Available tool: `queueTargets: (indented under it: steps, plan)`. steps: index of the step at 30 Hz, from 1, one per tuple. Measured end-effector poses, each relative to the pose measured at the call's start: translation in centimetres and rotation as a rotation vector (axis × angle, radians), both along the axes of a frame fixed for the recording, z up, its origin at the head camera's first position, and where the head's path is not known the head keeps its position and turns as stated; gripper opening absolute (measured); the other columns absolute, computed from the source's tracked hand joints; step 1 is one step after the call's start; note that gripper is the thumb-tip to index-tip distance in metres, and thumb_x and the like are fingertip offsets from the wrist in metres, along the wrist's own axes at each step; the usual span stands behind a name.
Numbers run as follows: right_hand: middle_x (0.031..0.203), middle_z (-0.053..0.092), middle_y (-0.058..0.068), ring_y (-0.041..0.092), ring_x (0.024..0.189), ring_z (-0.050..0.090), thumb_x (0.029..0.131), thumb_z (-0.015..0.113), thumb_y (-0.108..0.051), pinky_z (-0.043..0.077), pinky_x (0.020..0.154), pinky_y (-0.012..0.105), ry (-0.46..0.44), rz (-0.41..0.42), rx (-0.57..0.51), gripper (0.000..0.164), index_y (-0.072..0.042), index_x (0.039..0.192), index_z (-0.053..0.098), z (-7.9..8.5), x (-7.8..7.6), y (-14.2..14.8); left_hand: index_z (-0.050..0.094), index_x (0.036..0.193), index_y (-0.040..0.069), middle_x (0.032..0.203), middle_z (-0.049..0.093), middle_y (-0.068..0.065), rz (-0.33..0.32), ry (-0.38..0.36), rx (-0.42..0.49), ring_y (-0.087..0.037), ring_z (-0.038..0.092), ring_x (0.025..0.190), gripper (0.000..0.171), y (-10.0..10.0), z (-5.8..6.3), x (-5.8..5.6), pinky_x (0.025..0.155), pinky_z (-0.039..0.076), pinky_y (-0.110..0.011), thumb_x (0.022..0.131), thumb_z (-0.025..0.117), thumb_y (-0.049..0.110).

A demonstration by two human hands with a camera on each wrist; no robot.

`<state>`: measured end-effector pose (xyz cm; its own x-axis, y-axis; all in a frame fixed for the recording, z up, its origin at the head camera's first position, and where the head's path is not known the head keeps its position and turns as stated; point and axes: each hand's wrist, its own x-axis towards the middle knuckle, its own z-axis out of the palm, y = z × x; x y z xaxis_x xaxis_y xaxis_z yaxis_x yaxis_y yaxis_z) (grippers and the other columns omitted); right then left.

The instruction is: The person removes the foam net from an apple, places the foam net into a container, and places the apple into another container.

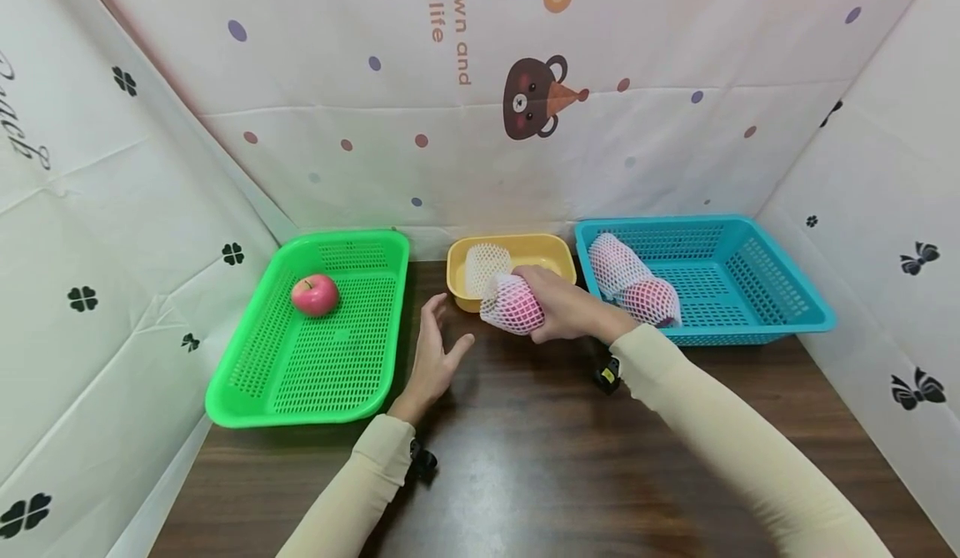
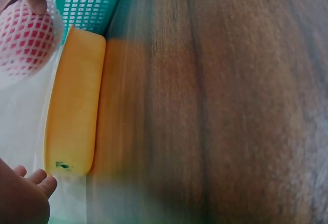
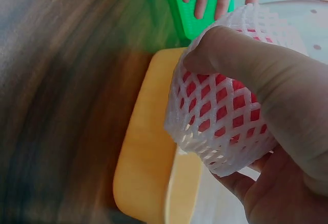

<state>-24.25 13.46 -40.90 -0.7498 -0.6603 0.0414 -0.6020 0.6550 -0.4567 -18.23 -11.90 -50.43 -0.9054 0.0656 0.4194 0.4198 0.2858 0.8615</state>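
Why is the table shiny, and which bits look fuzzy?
Head view: pale glare on the brown table, probably reflected light; left wrist view: an orange tint on the wood beside the yellow tub; right wrist view: the wood grain looks smeared, while the netted fruit looks clearer.

1. My cream sleeves (image 1: 720,416), lower frame, over a brown wood-grained table (image 1: 540,458).
2. At centre, white diamond netting (image 1: 512,304) covers my red fruit (image 3: 221,113).
3. Green basket (image 1: 330,366), left; yellow tub (image 1: 538,249), centre; blue basket (image 1: 708,279), right.
4. Purple and red dots (image 1: 237,31), white backdrop (image 1: 465,162), top.
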Motion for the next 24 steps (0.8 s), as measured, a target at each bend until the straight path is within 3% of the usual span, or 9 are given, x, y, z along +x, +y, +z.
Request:
queueTargets:
  steps: [6, 11, 24]
  plan:
    - [0.147, 0.044, 0.015, 0.028, 0.130, 0.046, 0.071, 0.092, -0.014, 0.041, 0.112, 0.050, -0.056, -0.008, 0.034, 0.106, -0.005, 0.154, 0.028, -1.4, 0.4, -0.6, 0.026, 0.152, -0.002, 0.156, 0.031, -0.024, -0.004, -0.008, 0.017, -0.049, 0.033, 0.143, 0.077, 0.0, -0.1, 0.0, 0.117, 0.026, -0.063, 0.084, 0.062, 0.004]
    - [0.145, 0.045, 0.015, 0.027, 0.129, 0.047, 0.071, 0.092, -0.013, 0.043, 0.110, 0.048, -0.047, -0.001, 0.039, 0.104, -0.005, 0.154, 0.029, -2.4, 0.5, -1.2, 0.026, 0.152, 0.001, 0.157, 0.030, -0.023, -0.007, -0.016, 0.034, -0.049, 0.033, 0.143, 0.080, 0.0, -0.2, 0.0, 0.116, 0.026, -0.065, 0.080, 0.059, 0.004]
    - [0.139, 0.048, 0.013, 0.024, 0.123, 0.050, 0.069, 0.093, -0.011, 0.045, 0.108, 0.045, -0.050, 0.032, 0.011, 0.102, -0.008, 0.151, 0.032, -4.4, 0.8, -2.4, 0.025, 0.154, 0.003, 0.158, 0.029, -0.018, 0.011, -0.047, 0.006, -0.045, 0.034, 0.143, 0.078, -0.2, -0.2, 0.1, 0.117, 0.028, -0.061, 0.082, 0.058, 0.001]
